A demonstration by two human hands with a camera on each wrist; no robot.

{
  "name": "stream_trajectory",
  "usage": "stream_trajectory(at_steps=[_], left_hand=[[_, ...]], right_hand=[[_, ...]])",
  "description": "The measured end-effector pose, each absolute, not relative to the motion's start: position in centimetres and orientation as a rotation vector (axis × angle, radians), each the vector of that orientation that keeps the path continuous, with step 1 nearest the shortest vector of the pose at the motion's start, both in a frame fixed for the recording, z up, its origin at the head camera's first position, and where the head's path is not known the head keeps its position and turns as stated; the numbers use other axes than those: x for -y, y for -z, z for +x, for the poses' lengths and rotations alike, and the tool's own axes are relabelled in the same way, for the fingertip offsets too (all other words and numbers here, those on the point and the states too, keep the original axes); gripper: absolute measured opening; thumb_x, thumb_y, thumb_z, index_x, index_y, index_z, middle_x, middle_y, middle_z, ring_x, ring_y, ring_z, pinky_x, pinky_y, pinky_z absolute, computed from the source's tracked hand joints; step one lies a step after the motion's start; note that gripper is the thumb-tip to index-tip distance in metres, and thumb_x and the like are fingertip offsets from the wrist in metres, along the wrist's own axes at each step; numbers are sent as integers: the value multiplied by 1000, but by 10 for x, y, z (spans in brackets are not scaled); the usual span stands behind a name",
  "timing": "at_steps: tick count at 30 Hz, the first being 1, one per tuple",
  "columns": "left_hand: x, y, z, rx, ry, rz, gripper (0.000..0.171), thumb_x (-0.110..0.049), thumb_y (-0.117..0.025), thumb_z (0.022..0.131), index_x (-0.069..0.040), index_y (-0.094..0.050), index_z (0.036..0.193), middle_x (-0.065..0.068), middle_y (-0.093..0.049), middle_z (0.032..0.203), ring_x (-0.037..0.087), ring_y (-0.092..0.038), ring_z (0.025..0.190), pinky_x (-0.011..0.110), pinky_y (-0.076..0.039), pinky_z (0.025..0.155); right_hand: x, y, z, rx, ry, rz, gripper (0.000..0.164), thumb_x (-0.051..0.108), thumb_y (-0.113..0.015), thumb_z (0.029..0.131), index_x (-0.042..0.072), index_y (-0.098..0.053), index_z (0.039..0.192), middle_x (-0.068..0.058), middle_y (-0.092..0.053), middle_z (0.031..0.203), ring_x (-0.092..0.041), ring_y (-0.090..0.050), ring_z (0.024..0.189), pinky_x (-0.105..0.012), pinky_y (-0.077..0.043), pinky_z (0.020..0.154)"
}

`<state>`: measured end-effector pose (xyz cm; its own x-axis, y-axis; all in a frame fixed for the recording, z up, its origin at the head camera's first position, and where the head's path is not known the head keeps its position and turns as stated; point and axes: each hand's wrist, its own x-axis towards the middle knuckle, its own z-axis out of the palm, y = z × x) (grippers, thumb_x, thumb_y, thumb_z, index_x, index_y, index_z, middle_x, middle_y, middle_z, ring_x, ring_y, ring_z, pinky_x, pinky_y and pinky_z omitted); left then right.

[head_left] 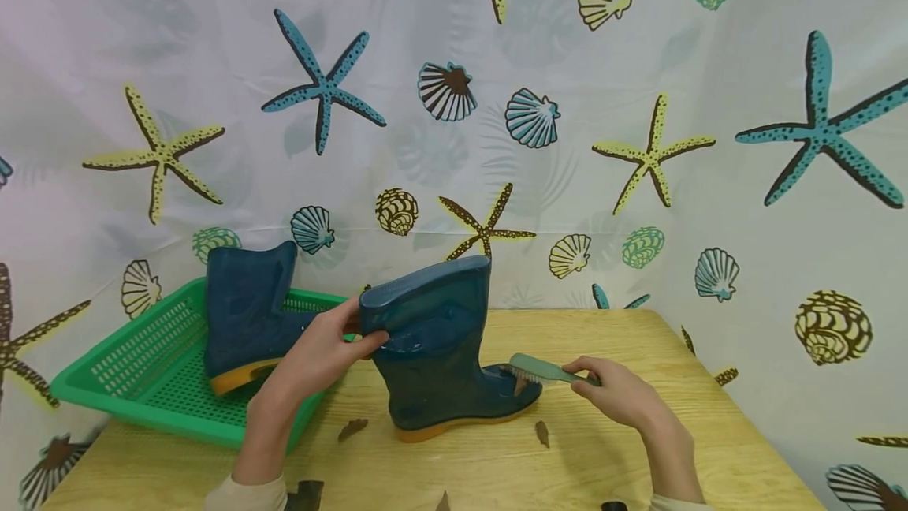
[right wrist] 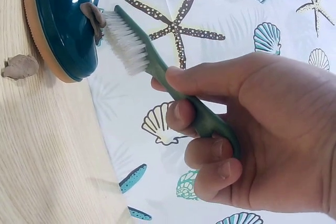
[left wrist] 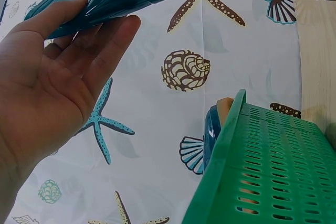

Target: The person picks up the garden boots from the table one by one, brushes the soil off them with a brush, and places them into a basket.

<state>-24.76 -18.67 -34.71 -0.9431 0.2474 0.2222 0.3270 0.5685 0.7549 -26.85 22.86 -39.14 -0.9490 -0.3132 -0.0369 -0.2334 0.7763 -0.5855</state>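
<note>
Right hand (head_left: 617,393) has its fingers curled snugly round the handle of a green brush (right wrist: 149,59), white bristles right up against a brown clump (right wrist: 94,19) on the boot's toe. Left hand (head_left: 326,353) is pinching the upper part of that dark blue boot (head_left: 440,353), thumb on one side, fingers on the other. The boot's sole-down on the wooden table (head_left: 511,471), toe pointing right, couple of brown scraps (head_left: 542,434) near it. Over left there's a green basket (head_left: 142,353) with the other boot (head_left: 244,298) propped in it, and a seashell-print curtain (head_left: 397,22) behind everything.
</note>
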Motion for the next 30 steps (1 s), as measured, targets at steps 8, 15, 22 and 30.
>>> stream_trajectory(at_steps=[8,15,22,30], left_hand=[[187,349,-249,2694,1359,-505,51,-38,-66,96,-21,-50,141,7,-65,127,27,-63,115,36,-56,82],[187,348,-248,2695,1361,-507,50,-36,-66,96,-21,-51,141,6,-64,128,26,-64,113,35,-56,81],[186,346,-248,2695,1345,-509,50,-36,-66,96,-22,-51,141,6,-64,128,25,-64,112,34,-55,80],[186,346,-247,2692,1356,-512,51,-35,-66,96,-21,-49,143,6,-63,129,26,-63,113,32,-55,79]], right_hand=[[-225,391,-268,-2894,919,-543,36,26,-56,103,12,-59,135,-14,-60,136,-37,-59,121,-53,-50,93],[-212,396,-272,-2880,854,-608,34,25,-58,101,12,-62,133,-11,-64,131,-30,-64,113,-48,-52,89],[-217,396,-270,-2913,807,-467,33,22,-61,99,14,-63,131,-7,-68,117,-26,-64,102,-46,-53,79],[-219,396,-271,-2933,829,-512,35,23,-58,101,12,-60,134,-10,-68,119,-26,-65,98,-45,-52,80]])
